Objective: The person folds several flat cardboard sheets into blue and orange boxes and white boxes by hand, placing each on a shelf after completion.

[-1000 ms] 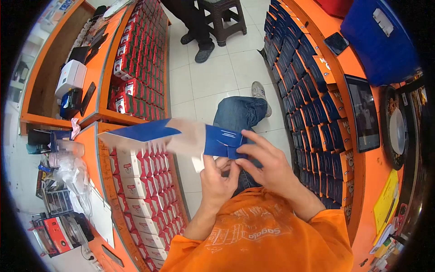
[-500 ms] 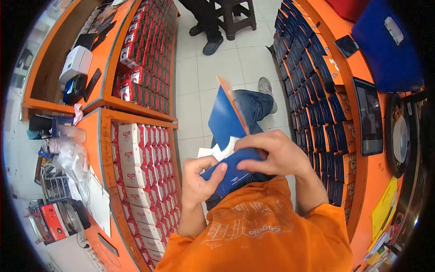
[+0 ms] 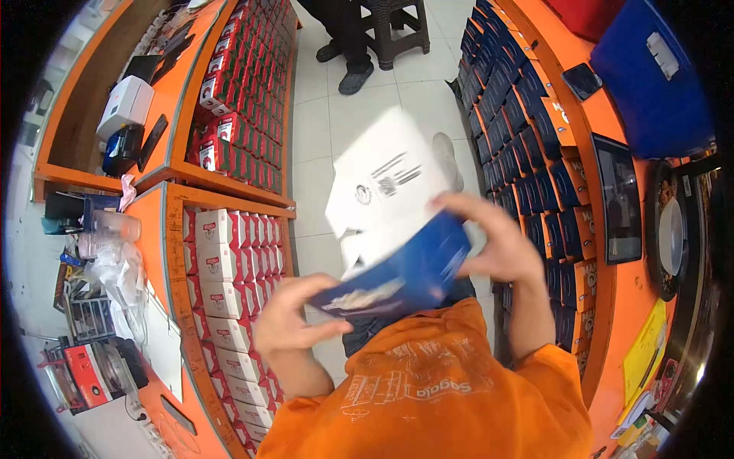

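A blue folding carton (image 3: 390,287) is held in front of my orange shirt, partly opened out. Its white panel (image 3: 390,180), printed with a small round logo and dark text, stands up and points away from me. My left hand (image 3: 298,317) grips the left end of the blue side, with thumb and fingers on either side of it. At the opposite end, my right hand (image 3: 497,237) holds the carton's upper right edge between thumb and fingers. Motion blurs the blue side and the fingertips, so its print is unreadable.
Red and white boxes (image 3: 225,260) fill the left shelves; dark blue and orange cartons (image 3: 535,191) line the right one. A tablet (image 3: 618,197) lies on the right counter, near a blue bin (image 3: 650,84). Ahead, a person's legs (image 3: 340,38) stand beside a dark stool (image 3: 394,34).
The carton has turned and spread, so its printed white panel now shows where a blue and orange flap stood. My left hand has moved left, my right hand slightly right; they are farther apart.
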`<action>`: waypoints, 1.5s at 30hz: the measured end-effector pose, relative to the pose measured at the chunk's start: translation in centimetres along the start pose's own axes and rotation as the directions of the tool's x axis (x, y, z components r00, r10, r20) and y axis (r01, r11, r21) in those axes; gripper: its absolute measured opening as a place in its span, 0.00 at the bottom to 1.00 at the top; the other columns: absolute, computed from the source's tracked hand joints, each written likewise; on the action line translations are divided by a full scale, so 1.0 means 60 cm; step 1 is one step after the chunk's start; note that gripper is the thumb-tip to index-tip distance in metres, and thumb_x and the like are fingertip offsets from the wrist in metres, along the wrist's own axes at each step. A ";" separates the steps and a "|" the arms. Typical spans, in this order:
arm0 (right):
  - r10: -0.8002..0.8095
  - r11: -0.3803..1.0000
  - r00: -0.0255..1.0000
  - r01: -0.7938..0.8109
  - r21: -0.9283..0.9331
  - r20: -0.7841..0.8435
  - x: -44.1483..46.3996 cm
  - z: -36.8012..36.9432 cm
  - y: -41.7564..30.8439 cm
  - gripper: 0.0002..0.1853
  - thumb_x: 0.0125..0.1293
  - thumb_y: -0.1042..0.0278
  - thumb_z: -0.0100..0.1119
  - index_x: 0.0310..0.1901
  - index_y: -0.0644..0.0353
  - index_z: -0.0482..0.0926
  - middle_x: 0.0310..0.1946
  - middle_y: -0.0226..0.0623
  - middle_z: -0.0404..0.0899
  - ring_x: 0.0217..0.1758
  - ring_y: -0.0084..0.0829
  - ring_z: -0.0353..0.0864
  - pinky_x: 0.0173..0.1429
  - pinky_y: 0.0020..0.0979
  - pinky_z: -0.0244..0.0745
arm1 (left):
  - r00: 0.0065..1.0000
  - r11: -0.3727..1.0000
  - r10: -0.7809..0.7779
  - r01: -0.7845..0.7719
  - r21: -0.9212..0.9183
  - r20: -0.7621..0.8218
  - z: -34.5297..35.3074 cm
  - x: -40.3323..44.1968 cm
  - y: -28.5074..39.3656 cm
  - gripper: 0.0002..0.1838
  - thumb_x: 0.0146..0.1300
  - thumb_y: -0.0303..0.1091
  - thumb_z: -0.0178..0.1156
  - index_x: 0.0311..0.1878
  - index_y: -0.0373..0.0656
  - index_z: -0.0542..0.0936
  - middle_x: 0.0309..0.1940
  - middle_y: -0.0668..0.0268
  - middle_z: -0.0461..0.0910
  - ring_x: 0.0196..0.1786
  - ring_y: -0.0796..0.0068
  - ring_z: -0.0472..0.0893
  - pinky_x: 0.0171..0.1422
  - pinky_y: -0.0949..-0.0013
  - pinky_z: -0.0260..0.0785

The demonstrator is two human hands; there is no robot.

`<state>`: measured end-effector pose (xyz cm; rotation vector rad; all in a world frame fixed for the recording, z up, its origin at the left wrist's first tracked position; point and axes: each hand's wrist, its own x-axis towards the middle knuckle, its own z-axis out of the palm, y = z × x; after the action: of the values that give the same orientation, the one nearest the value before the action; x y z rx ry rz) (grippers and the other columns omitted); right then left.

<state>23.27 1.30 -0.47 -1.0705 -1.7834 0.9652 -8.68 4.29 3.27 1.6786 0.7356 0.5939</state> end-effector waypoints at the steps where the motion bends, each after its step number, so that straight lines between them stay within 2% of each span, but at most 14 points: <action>1: 0.137 0.982 0.990 -0.138 -0.132 -0.016 -0.012 -0.024 0.005 0.44 0.42 0.57 0.80 0.63 0.60 0.71 0.61 0.48 0.70 0.65 0.48 0.71 0.68 0.41 0.67 | 1.000 1.000 0.008 -0.008 0.004 0.003 -0.014 -0.018 0.001 0.08 0.52 0.27 0.72 0.32 0.36 0.82 0.26 0.60 0.83 0.29 0.76 0.82 0.36 0.74 0.72; 4: 0.136 0.765 0.963 -0.251 -0.593 -0.232 -0.011 -0.021 0.002 0.50 0.43 0.49 0.79 0.68 0.62 0.66 0.69 0.55 0.59 0.74 0.55 0.55 0.75 0.48 0.56 | 0.991 0.969 -0.130 0.121 0.214 0.027 -0.020 -0.039 -0.005 0.12 0.53 0.26 0.73 0.41 0.34 0.83 0.32 0.59 0.86 0.35 0.77 0.84 0.42 0.74 0.74; 10: -0.168 0.981 0.974 0.150 -0.124 -0.151 0.032 0.126 -0.049 0.36 0.48 0.56 0.78 0.59 0.58 0.75 0.49 0.42 0.72 0.57 0.45 0.68 0.63 0.41 0.63 | 0.996 0.815 -0.089 0.066 -0.576 -0.012 0.064 -0.001 -0.018 0.24 0.57 0.26 0.70 0.57 0.34 0.77 0.45 0.60 0.84 0.46 0.75 0.82 0.51 0.73 0.72; 11: -0.194 0.981 0.941 0.188 -0.046 -0.277 0.033 0.125 -0.042 0.28 0.52 0.58 0.76 0.54 0.57 0.79 0.37 0.37 0.75 0.46 0.39 0.71 0.57 0.38 0.65 | 0.975 0.936 0.206 -0.171 -0.308 0.085 0.049 0.020 -0.002 0.29 0.57 0.27 0.70 0.62 0.33 0.73 0.49 0.57 0.82 0.51 0.73 0.80 0.55 0.72 0.71; 14: -0.132 0.980 0.950 0.168 0.108 -0.282 0.018 0.106 -0.027 0.15 0.51 0.64 0.77 0.38 0.59 0.83 0.38 0.34 0.75 0.46 0.40 0.72 0.56 0.38 0.68 | 0.984 0.997 -0.012 -0.002 0.076 0.178 0.056 0.007 -0.042 0.25 0.57 0.29 0.72 0.56 0.30 0.77 0.43 0.58 0.83 0.45 0.74 0.81 0.50 0.74 0.72; 18: -0.407 0.907 0.913 0.403 0.123 0.012 0.028 0.070 -0.064 0.10 0.54 0.66 0.74 0.34 0.56 0.82 0.43 0.32 0.75 0.55 0.44 0.72 0.63 0.45 0.61 | 0.908 0.861 -0.418 0.381 -0.336 -0.041 0.049 -0.003 -0.121 0.08 0.62 0.26 0.66 0.43 0.34 0.83 0.34 0.65 0.85 0.33 0.82 0.79 0.40 0.79 0.70; 24: -0.135 0.954 0.972 0.075 -0.289 -0.195 0.017 0.098 -0.043 0.07 0.61 0.64 0.66 0.40 0.50 0.82 0.43 0.33 0.77 0.53 0.39 0.73 0.60 0.43 0.61 | 0.963 0.864 -0.267 0.253 -0.436 0.030 0.070 0.000 -0.153 0.06 0.64 0.24 0.64 0.42 0.33 0.84 0.34 0.65 0.84 0.37 0.80 0.80 0.42 0.76 0.71; 27: -0.006 0.893 0.947 0.150 -0.424 0.322 0.005 0.115 -0.048 0.14 0.66 0.59 0.60 0.53 0.43 0.81 0.29 0.31 0.79 0.42 0.36 0.77 0.55 0.41 0.64 | 0.996 0.983 -0.049 0.034 -0.182 -0.078 0.078 0.001 -0.149 0.07 0.60 0.22 0.65 0.41 0.33 0.85 0.37 0.59 0.83 0.40 0.75 0.81 0.43 0.74 0.73; 32: 0.100 0.833 0.949 0.085 -0.547 0.300 0.030 0.127 -0.051 0.13 0.67 0.56 0.59 0.47 0.51 0.80 0.21 0.35 0.78 0.30 0.41 0.78 0.44 0.38 0.68 | 0.959 0.954 -0.045 0.124 0.271 -0.281 0.087 0.025 -0.064 0.14 0.58 0.24 0.64 0.48 0.40 0.83 0.39 0.53 0.83 0.43 0.58 0.82 0.46 0.63 0.75; 34: 0.104 0.807 0.928 0.131 -0.575 0.358 0.036 0.123 -0.050 0.13 0.65 0.57 0.62 0.46 0.53 0.80 0.21 0.34 0.78 0.28 0.39 0.78 0.41 0.37 0.69 | 0.997 0.847 -0.018 -0.023 0.532 0.072 0.096 0.014 -0.072 0.13 0.60 0.32 0.62 0.48 0.42 0.81 0.40 0.50 0.82 0.46 0.51 0.81 0.45 0.59 0.75; 36: -0.092 0.819 0.935 0.267 -0.508 0.343 0.049 0.113 -0.050 0.12 0.61 0.57 0.66 0.39 0.56 0.80 0.24 0.35 0.79 0.31 0.39 0.78 0.40 0.38 0.69 | 0.995 0.856 -0.104 0.093 0.508 -0.008 0.093 0.015 -0.065 0.14 0.63 0.40 0.61 0.45 0.40 0.81 0.39 0.51 0.82 0.43 0.49 0.81 0.42 0.56 0.75; 40: -0.410 0.791 0.889 0.237 -0.564 -0.202 0.064 0.069 -0.068 0.12 0.50 0.60 0.74 0.34 0.52 0.83 0.38 0.35 0.81 0.43 0.42 0.77 0.50 0.41 0.70 | 0.998 0.915 -0.069 0.064 0.398 0.000 0.056 0.018 -0.015 0.13 0.64 0.38 0.64 0.46 0.40 0.82 0.32 0.60 0.85 0.29 0.60 0.83 0.37 0.66 0.75; 42: -0.442 0.783 0.894 0.344 -0.519 -0.075 0.050 0.066 -0.081 0.15 0.47 0.59 0.76 0.36 0.52 0.84 0.44 0.35 0.79 0.48 0.43 0.75 0.53 0.44 0.69 | 0.899 0.894 -0.151 -0.054 -0.445 -0.411 0.067 0.016 -0.011 0.11 0.68 0.33 0.61 0.48 0.35 0.81 0.35 0.64 0.86 0.36 0.73 0.85 0.39 0.72 0.77; 45: -0.456 0.750 0.888 0.423 -0.509 0.066 0.028 0.120 -0.088 0.25 0.42 0.57 0.78 0.44 0.53 0.82 0.57 0.41 0.73 0.61 0.49 0.68 0.62 0.50 0.64 | 0.803 0.771 -0.192 -0.232 -0.593 -0.564 0.072 0.028 -0.001 0.15 0.71 0.29 0.57 0.57 0.35 0.74 0.41 0.64 0.84 0.40 0.80 0.83 0.42 0.76 0.78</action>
<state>14.73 -0.38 2.04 -0.8970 -2.1691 0.1560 -4.43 2.67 2.25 0.8324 0.8270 1.2761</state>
